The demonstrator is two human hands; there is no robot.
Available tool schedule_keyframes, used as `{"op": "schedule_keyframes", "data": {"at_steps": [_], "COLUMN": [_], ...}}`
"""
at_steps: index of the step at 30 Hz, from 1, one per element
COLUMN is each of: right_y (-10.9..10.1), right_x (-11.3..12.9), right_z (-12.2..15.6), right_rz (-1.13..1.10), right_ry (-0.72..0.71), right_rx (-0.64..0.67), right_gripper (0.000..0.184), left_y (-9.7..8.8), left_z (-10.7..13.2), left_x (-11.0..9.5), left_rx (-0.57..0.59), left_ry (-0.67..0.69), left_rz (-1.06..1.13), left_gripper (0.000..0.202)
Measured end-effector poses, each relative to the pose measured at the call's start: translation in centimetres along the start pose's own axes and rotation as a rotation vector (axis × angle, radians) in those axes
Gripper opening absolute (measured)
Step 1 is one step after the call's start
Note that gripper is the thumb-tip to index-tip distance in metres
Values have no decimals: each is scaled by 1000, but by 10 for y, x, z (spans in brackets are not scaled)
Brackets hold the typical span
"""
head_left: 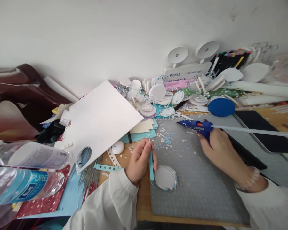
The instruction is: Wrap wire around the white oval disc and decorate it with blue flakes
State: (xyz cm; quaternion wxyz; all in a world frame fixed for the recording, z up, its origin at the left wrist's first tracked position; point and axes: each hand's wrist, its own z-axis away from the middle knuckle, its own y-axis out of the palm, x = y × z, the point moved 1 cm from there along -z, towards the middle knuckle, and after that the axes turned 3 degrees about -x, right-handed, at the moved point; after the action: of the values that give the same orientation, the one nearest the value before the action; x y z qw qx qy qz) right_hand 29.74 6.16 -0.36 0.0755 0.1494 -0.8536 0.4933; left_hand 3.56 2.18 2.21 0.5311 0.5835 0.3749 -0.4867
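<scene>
Between the thumb and fingers of my left hand [140, 159] is a narrow turquoise paper strip [151, 166], hanging down over the left edge of the grey cutting mat [194, 191]. My right hand [219, 148] is wrapped round the handle of a blue hot glue gun [196, 125]. Its nozzle points left above the mat, and a long clear glue stick [249, 130] sticks out of its back. A round white disc [166, 177] with blue bits along its rim lies on the mat, just right of the strip. Small blue and white paper stars [166, 140] are scattered beyond it.
A large white board [103, 118] leans at the left, near two plastic bottles [33, 185]. Piled white discs [157, 92] line the wall below a twin-headed lamp [187, 68]. A blue round lid [221, 107] and a dark phone [266, 131] lie at the right.
</scene>
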Motion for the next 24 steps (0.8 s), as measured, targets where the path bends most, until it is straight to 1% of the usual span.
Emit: {"op": "schedule_keyframes", "data": {"at_steps": [3,6,10,13,17,21,24], "right_y": [-4,-9,-6,-3,-4,-6,-6], "right_x": [7,13,21,26,31,33,34], "right_z": [-12,-21,-18,-7,5,6,6], "right_rz": [5,-26,-130,-221,-290,-320,-331], "right_ry": [37,112,202,187,136,109,103], "right_rx": [12,-57,-130,-125,-93,-68,-53], "right_gripper": [15,24,29,28,29,30,28], "left_y": [-2,-5,-4,-1,2,2,2], "left_z": [0,-1,-1,0,2,4,5], "left_x": [-2,-2,3,7,7,5,4], "left_rx": [-47,-74,23,82,114,135,145], "left_ry": [45,84,24,-34,-70,-122,-135], "left_rz": [-27,-47,-67,-115,-174,-220,-246], "left_gripper": [34,33,35,36,38,40,40]}}
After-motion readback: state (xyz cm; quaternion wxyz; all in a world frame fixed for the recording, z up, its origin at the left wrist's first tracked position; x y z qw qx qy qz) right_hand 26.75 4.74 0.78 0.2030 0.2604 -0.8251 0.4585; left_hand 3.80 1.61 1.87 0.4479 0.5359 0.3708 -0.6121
